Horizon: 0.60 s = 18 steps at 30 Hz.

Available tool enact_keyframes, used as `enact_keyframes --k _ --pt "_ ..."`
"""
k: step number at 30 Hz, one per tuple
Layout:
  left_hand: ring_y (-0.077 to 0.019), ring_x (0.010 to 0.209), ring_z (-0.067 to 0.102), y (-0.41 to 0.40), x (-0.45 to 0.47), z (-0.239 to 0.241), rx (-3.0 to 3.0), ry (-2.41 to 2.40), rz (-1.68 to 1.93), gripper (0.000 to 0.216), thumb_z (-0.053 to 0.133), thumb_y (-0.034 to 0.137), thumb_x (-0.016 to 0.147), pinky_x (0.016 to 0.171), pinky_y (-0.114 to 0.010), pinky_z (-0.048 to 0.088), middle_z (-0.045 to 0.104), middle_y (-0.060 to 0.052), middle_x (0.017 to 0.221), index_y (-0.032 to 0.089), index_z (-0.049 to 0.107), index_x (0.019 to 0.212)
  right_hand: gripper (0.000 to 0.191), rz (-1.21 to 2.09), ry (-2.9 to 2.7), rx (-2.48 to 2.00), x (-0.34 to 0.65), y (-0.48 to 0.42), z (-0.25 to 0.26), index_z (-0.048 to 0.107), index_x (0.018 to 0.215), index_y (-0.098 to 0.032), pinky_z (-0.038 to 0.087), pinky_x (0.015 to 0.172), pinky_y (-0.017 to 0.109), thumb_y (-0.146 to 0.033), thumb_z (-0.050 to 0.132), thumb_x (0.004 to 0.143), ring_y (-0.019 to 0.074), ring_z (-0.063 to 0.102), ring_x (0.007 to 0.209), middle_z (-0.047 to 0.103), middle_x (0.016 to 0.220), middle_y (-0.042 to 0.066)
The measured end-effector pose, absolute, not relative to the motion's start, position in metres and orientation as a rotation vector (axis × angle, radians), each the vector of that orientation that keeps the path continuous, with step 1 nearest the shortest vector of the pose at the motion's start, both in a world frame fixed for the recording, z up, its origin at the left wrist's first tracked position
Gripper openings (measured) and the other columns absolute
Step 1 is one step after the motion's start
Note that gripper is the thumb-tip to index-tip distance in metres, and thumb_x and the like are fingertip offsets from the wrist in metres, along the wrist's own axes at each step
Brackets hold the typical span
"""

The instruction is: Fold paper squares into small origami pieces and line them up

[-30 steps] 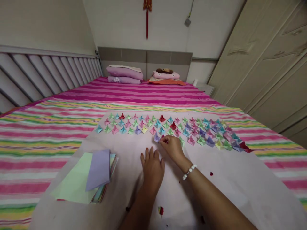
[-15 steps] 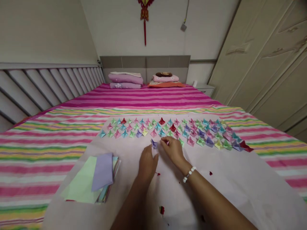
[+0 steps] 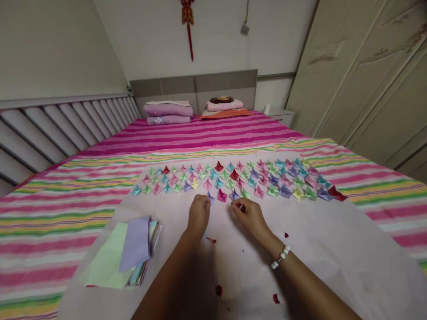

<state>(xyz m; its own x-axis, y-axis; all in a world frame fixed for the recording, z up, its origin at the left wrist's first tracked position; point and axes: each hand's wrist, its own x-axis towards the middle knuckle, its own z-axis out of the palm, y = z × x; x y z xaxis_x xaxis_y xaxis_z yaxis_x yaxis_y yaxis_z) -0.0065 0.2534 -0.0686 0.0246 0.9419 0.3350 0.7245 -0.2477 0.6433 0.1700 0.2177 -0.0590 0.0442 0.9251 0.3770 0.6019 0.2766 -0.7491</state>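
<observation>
Rows of small pointed origami pieces [image 3: 218,183] in many colours stand on a white sheet [image 3: 320,249]. My left hand [image 3: 199,214] is closed at the front row, its fingertips at a small purple origami piece [image 3: 210,198] that they partly cover. To the right of it stand a magenta origami piece [image 3: 222,195] and another purple one [image 3: 234,194]. My right hand [image 3: 248,215], with a white bead bracelet [image 3: 280,258] at the wrist, is pinched just in front of that second purple piece. Whatever lies between its fingertips cannot be made out.
Loose paper sheets [image 3: 108,260], green with a purple one [image 3: 136,243] on top, lie at the left of the white sheet. Dark red scraps [image 3: 218,290] are scattered near my forearms. A striped bedspread [image 3: 66,231] surrounds the sheet, with folded bedding [image 3: 168,111] by the headboard.
My right hand has moved right, away from my left hand, uncovering the magenta piece and the purple one beside it. My left hand's fingers have curled in. The view has shifted slightly.
</observation>
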Motion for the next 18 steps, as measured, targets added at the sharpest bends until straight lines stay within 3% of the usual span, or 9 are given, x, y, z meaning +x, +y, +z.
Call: enact_keyframes --k 11,18 --pt "-0.0141 0.062 0.053 0.268 -0.001 -0.067 2.033 1.832 1.002 0.016 0.05 0.007 0.075 0.061 -0.024 0.04 0.056 0.0 0.066 0.018 0.057 0.066 0.013 0.409 -1.741 -1.49 0.157 0.239 -0.053 0.067 0.074 -0.018 0.041 0.063 0.025 -0.011 0.056 0.077 0.0167 0.06 0.067 0.068 0.073 0.004" --pt "-0.0158 0.061 0.055 0.272 0.008 -0.07 1.941 1.962 0.995 0.016 0.05 0.01 0.075 0.059 -0.025 0.037 0.058 -0.001 0.061 0.019 0.053 0.063 0.014 0.381 -1.754 -1.575 0.152 0.239 -0.048 0.065 0.073 -0.017 0.039 0.06 0.024 -0.009 0.055 0.077 0.0165 0.059 0.067 0.067 0.075 0.005"
